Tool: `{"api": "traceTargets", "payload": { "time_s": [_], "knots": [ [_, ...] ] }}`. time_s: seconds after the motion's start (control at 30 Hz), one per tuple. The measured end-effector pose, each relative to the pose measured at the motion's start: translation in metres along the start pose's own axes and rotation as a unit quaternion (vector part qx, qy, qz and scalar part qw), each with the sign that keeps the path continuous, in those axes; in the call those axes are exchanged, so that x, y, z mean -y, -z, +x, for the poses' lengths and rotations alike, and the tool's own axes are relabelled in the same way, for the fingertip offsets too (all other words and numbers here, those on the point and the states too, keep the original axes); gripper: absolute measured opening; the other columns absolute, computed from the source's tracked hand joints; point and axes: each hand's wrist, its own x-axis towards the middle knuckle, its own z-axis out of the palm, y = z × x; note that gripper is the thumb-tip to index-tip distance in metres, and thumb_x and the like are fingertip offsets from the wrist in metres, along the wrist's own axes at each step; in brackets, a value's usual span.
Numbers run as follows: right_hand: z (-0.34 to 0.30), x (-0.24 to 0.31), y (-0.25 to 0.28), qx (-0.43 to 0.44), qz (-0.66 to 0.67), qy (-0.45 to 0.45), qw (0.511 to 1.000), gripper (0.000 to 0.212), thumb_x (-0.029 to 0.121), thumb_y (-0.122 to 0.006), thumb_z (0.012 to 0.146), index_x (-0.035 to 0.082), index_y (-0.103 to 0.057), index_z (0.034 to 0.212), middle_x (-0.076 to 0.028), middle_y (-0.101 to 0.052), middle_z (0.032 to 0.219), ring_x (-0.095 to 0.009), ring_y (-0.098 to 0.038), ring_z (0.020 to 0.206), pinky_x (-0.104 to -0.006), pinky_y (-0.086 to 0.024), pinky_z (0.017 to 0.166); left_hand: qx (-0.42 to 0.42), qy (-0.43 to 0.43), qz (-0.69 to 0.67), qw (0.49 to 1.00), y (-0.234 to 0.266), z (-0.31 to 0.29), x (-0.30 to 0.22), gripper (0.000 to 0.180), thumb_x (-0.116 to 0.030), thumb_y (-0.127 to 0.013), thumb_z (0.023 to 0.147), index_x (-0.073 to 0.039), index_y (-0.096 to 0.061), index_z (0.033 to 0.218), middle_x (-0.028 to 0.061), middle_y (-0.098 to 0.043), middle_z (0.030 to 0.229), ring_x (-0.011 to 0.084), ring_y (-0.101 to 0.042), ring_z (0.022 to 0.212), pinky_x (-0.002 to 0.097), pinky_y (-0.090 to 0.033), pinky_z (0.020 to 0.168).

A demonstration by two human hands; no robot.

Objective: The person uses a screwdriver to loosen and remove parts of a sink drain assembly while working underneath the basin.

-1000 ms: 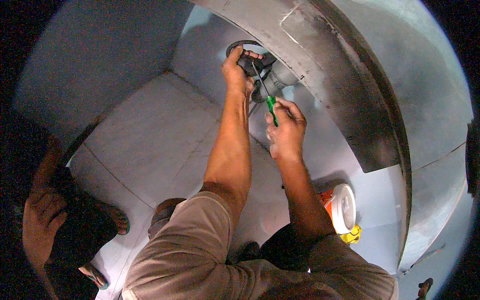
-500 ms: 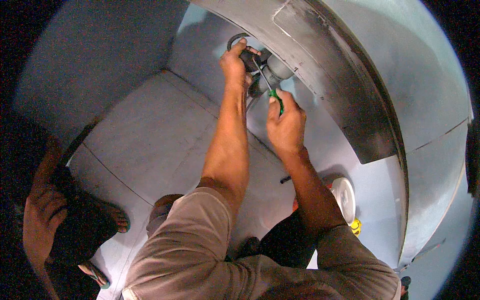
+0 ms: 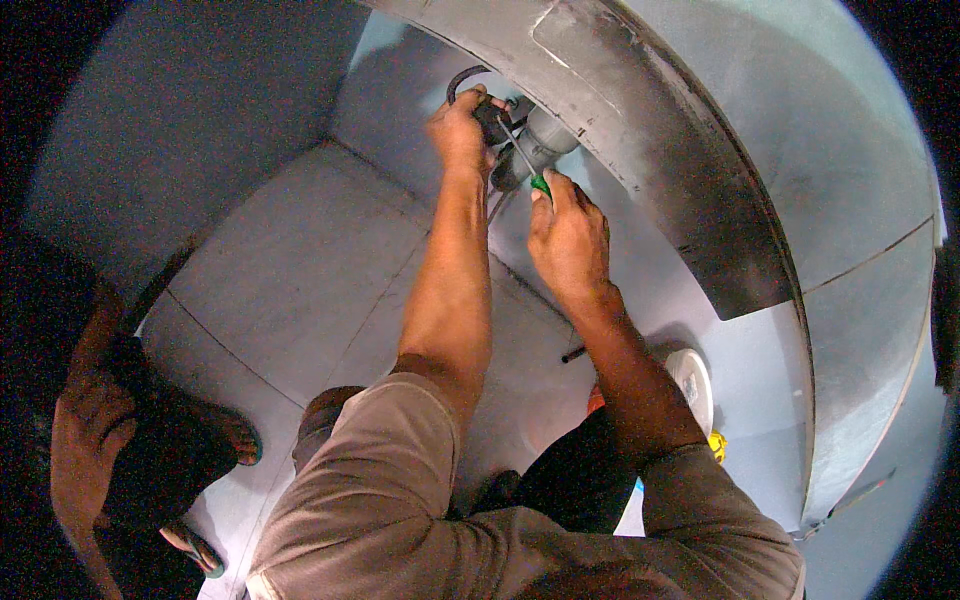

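Note:
My left hand (image 3: 460,132) is closed around a dark block-like part (image 3: 490,122) beneath the overhanging slab; its exact kind is hard to make out. A dark curved hose (image 3: 460,80) loops above that hand. In my right hand (image 3: 572,240) is a screwdriver with a green handle (image 3: 541,185), the fingers wrapped round the handle. Its thin metal shaft (image 3: 518,150) slants up and left, with the tip at the dark part. Just right of it runs a grey pipe (image 3: 548,138), partly behind the screwdriver.
A dark-stained slab (image 3: 690,150) curves over the work from above and right. Pale tiles (image 3: 300,250) cover the floor. A white round container (image 3: 690,385) and a yellow object (image 3: 717,446) stand by my right arm. At far left, another person's hand (image 3: 95,420) and sandalled foot (image 3: 190,548) show.
My right hand has shifted slightly up and left, and less of the green handle shows. The left hand keeps its hold on the dark part. The whole view has moved a little.

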Motion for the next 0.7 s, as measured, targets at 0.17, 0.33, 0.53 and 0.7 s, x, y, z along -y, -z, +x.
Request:
{"api": "traceTargets", "payload": {
  "time_s": [0.17,0.33,0.53,0.7],
  "knots": [
    [0.004,0.028,-0.01,0.004,0.137,-0.165,0.977,0.017,0.011,-0.055,0.093,0.002,-0.059,0.107,-0.008,-0.061,0.077,-0.011,-0.048,0.051,-0.0234,-0.036,0.044,0.034,-0.002,-0.173,0.984,0.007,0.018,0.008,0.022,-0.013,-0.057,0.085,0.006,-0.064,0.092,0.0179,-0.069,0.075,0.0267,-0.065,0.059,0.0348,-0.051,0.054],
    [0.024,-0.003,-0.003,0.146,0.509,-0.329,0.782,0.02,0.023,-0.052,0.097,0.003,-0.055,0.101,-0.007,-0.057,0.079,-0.007,-0.037,0.046,-0.0227,-0.026,0.04,0.088,-0.011,-0.086,0.992,0.009,0.037,-0.003,0.023,-0.019,-0.053,0.089,0.0,-0.062,0.096,0.0133,-0.068,0.08,0.0249,-0.065,0.068,0.0369,-0.052,0.06],
    [0.016,0.004,-0.005,-0.022,0.195,-0.162,0.967,0.013,0.02,-0.058,0.096,0.007,-0.06,0.095,-0.008,-0.063,0.075,-0.008,-0.041,0.047,-0.0225,-0.028,0.041,0.072,0.063,-0.033,0.995,0.016,0.019,-0.005,0.031,-0.039,-0.063,0.084,-0.011,-0.064,0.098,0.0034,-0.063,0.078,0.0181,-0.057,0.057,0.0328,-0.046,0.046],
    [0.043,-0.064,0.03,0.03,-0.049,0.068,0.996,0.016,0.021,-0.06,0.095,0.005,-0.064,0.097,-0.006,-0.062,0.072,-0.006,-0.041,0.049,-0.0228,-0.027,0.043,0.221,0.264,-0.027,0.938,0.052,0.025,0.023,0.034,-0.036,-0.057,0.097,-0.004,-0.059,0.107,0.0073,-0.065,0.082,0.0194,-0.063,0.069,0.0325,-0.054,0.066]
  ]
}}
